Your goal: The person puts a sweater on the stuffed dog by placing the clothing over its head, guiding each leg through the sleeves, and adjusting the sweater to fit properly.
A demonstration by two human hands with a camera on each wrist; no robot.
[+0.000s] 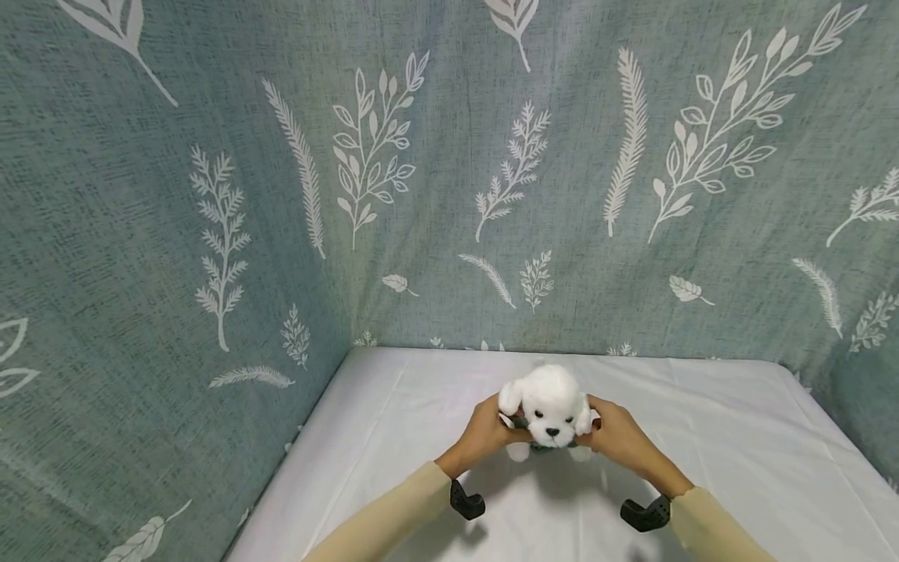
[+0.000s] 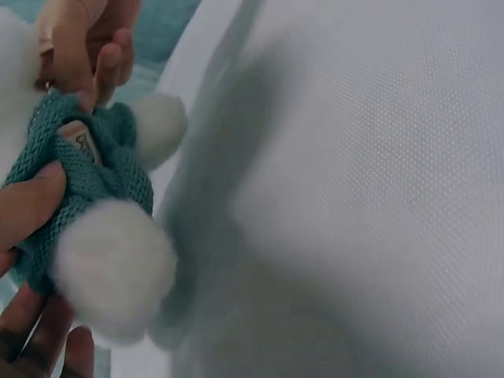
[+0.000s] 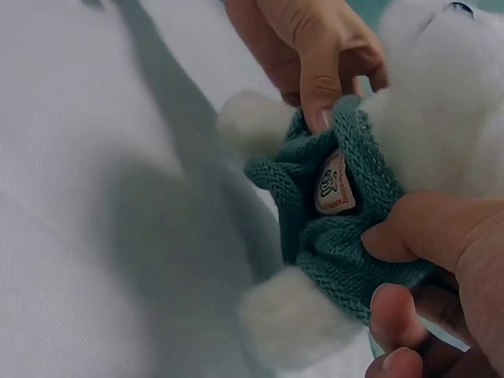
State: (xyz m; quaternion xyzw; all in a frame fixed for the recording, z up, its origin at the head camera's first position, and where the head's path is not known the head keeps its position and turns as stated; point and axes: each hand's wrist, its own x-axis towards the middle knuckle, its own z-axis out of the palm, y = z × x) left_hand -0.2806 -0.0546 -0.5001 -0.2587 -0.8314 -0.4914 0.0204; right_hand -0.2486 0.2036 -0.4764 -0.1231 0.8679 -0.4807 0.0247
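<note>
A white plush dog (image 1: pixel 555 394) with floppy ears and a black nose faces the head camera, held above the white surface. My left hand (image 1: pixel 486 433) grips one side of its body and my right hand (image 1: pixel 618 435) the other. The dog wears a teal knitted sweater (image 2: pixel 71 189) bearing a small printed label (image 3: pixel 336 187) on its front. Both thumbs press into the knit; the right thumb (image 3: pixel 409 228) lies beside the label. Round white paws (image 2: pixel 118 260) stick out below the sweater. In the wrist views most of the head is cut off.
A white-covered table (image 1: pixel 393 437) lies under the hands, with their shadows on it. Blue-green leaf-patterned curtains (image 1: pixel 435 195) stand behind and along the left side. Black curved wrist mounts (image 1: pixel 644 515) hang below both wrists, next to pale sleeves (image 1: pixel 393 507).
</note>
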